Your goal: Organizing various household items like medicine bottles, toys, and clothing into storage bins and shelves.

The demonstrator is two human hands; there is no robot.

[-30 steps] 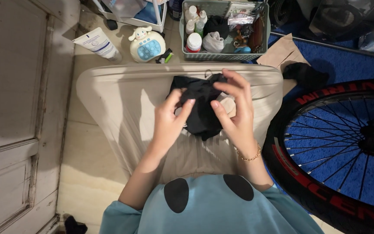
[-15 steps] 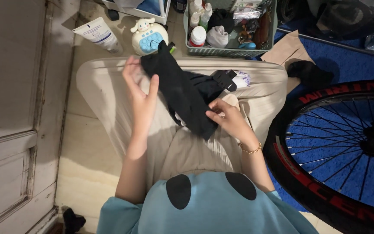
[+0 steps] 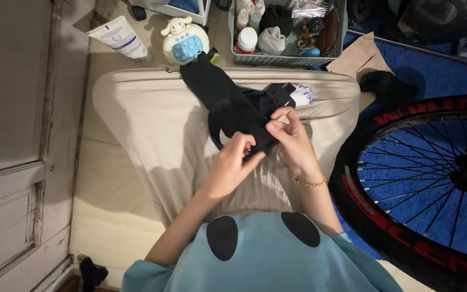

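A long black sock [image 3: 224, 103] lies stretched over my lap on the beige skirt [image 3: 147, 124], its far end pointing up-left. My left hand [image 3: 232, 165] pinches the sock's near end from the left. My right hand [image 3: 293, 138], with a thin gold bracelet on the wrist, grips the same end from the right. More black fabric [image 3: 271, 97] and a small white patterned item [image 3: 301, 94] lie just beyond my right hand on the lap.
A grey basket [image 3: 287, 59] of bottles and small items stands beyond my knees, with a round white-and-blue toy [image 3: 186, 42] and a white tube [image 3: 120, 38] to its left. A bicycle wheel [image 3: 422, 178] with blue rim stands at the right. A wooden door [image 3: 12, 135] is at the left.
The sock was bunched between both hands, then my left hand drew one end up and away. Now the sock lies flat on the lap and both hands meet at its near end.
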